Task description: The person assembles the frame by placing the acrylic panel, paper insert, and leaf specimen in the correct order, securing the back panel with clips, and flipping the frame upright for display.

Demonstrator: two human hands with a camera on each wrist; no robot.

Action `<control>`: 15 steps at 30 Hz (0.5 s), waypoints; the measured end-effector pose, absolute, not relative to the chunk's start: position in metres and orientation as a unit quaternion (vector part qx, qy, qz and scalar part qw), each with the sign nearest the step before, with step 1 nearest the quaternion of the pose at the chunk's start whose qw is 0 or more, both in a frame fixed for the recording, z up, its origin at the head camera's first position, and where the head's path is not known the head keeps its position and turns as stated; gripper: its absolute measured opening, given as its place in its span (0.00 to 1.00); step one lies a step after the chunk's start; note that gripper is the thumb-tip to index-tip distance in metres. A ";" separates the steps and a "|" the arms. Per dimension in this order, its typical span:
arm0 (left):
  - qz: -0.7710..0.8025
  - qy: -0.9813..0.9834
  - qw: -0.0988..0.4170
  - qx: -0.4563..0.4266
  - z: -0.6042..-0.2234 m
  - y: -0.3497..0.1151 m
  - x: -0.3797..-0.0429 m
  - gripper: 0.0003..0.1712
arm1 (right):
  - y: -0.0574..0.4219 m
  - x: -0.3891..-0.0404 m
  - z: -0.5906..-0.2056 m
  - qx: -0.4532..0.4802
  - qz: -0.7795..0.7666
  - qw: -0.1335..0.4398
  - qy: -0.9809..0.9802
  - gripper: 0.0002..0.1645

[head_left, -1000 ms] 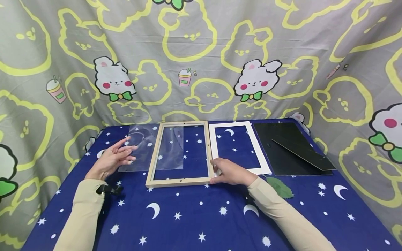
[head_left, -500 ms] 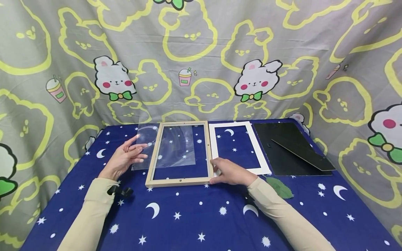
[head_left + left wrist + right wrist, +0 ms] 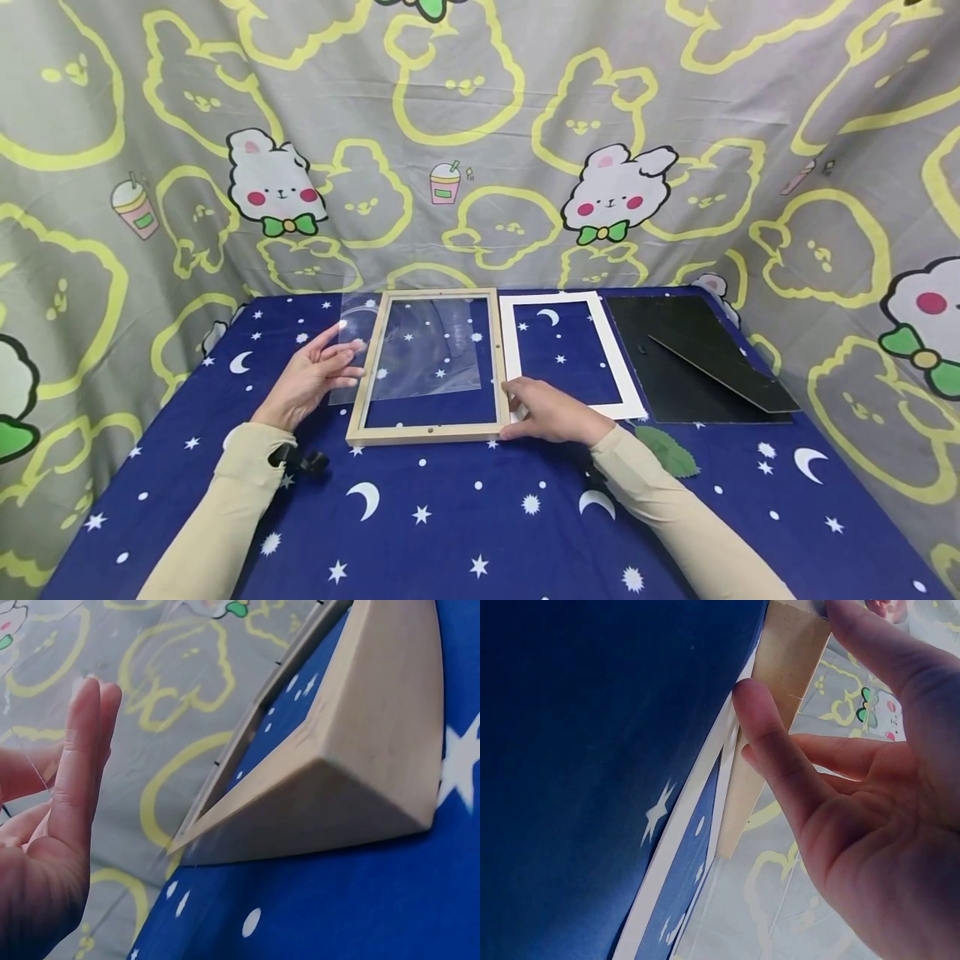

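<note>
My left hand (image 3: 309, 382) pinches the left edge of a clear plastic sheet (image 3: 431, 354), thumb on one face and fingers on the other. That sheet is held tilted over a light wooden picture frame (image 3: 427, 433), overlapping its left side and most of its opening. In the left wrist view the frame's corner (image 3: 322, 787) stands just right of my fingers (image 3: 75, 765). My right hand (image 3: 558, 410) grips the frame's near right corner, thumb at the front side and fingers at the right side. The right wrist view shows those fingers (image 3: 761, 712) against the wood.
Right of the frame lies a white mat (image 3: 624, 379) with a rectangular opening. Beyond it is a black backing board (image 3: 720, 392) with an angled stand flap (image 3: 720, 354). A green leaf (image 3: 667, 452) lies by my right sleeve. A patterned curtain (image 3: 487, 125) hangs behind the table.
My left hand has moved right with the clear sheet, which now covers more of the frame's opening and stands more tilted. The right hand and the frame have stayed put.
</note>
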State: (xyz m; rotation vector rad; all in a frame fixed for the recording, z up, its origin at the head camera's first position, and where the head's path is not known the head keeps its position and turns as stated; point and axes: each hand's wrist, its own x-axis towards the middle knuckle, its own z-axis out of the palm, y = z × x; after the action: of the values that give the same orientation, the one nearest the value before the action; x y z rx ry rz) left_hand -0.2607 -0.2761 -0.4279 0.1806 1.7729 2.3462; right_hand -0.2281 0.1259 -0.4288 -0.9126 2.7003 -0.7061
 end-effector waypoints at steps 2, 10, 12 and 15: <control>0.790 0.603 0.100 0.057 -0.429 -0.274 -0.261 0.49 | 0.126 -0.228 -0.429 -0.307 -0.239 0.103 0.915 0.48; 0.780 0.615 0.109 0.046 -0.433 -0.271 -0.262 0.50 | 0.126 -0.227 -0.430 -0.309 -0.243 0.104 0.914 0.47; 0.778 0.616 0.110 0.049 -0.434 -0.271 -0.262 0.50 | 0.125 -0.228 -0.430 -0.311 -0.242 0.104 0.913 0.46; 0.777 0.617 0.113 0.057 -0.435 -0.269 -0.261 0.49 | 0.125 -0.228 -0.431 -0.311 -0.241 0.103 0.913 0.46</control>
State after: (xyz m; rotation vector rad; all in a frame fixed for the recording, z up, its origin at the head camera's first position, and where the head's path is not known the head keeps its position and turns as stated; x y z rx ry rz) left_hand -0.2609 -0.2693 -0.4353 0.1676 1.8108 2.2795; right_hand -0.2282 0.1255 -0.4306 -0.9182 2.6953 -0.7123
